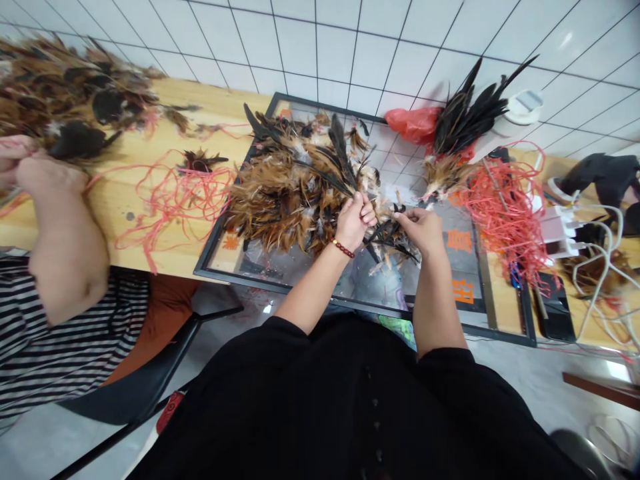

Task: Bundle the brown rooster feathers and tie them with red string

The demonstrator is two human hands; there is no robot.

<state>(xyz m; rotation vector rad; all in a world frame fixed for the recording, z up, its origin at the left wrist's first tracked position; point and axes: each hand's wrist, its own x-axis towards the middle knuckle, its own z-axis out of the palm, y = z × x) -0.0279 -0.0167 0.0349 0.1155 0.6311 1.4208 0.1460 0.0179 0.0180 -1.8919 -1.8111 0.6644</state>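
Note:
My left hand (356, 219), with a beaded bracelet at the wrist, is closed around the quill ends of a bunch of dark feathers (340, 157) that fans up and to the left. Just to its right, my right hand (420, 227) pinches at a small feather, its fingertips over loose feathers (393, 243). A large heap of brown feathers (280, 193) lies left of my hands on a black-framed glass panel (300, 285). Further right, a bundle of long black feathers (465, 117) leans beside a red plastic bag (411, 125).
Pink string (505, 207) is piled at the right, near a phone (556, 310) and white cables (600, 247). More pink string (185, 200) lies on the wooden table (125, 230) at left. A person in a striped shirt (75, 327) sits there beside another feather heap (65, 87).

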